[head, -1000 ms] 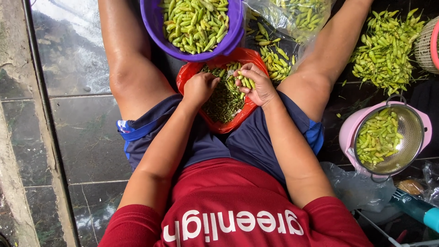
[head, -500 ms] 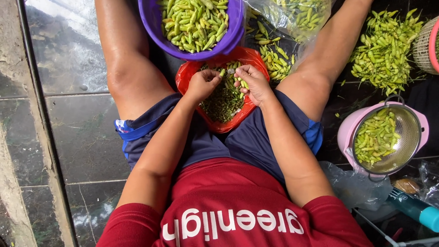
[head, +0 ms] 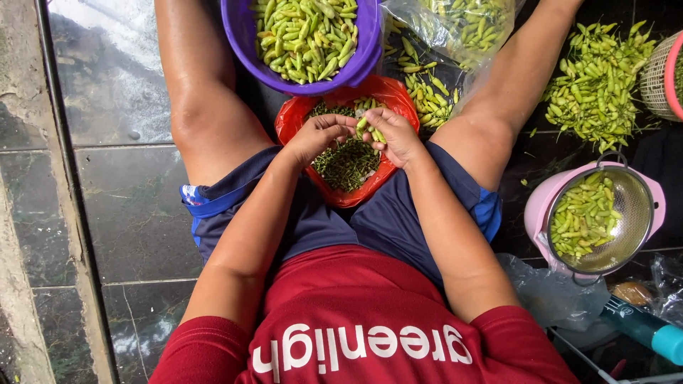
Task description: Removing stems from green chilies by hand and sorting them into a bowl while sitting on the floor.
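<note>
Head view:
Left hand (head: 320,136): fingers pinched on a green chili (head: 362,122), it seems.
Right hand (head: 395,135): clamped on the same chili, touching the left.
Chili place: over the red bag (head: 295,117) of stems.
Purple bowl (head: 363,53): at 12 o'clock.
Pink colander (head: 538,206): at 3 o'clock.

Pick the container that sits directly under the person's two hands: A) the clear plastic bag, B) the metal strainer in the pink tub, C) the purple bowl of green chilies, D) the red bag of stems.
D: both the left hand and the right hand work over the red bag lying between the thighs; the purple bowl sits farther out.
</note>
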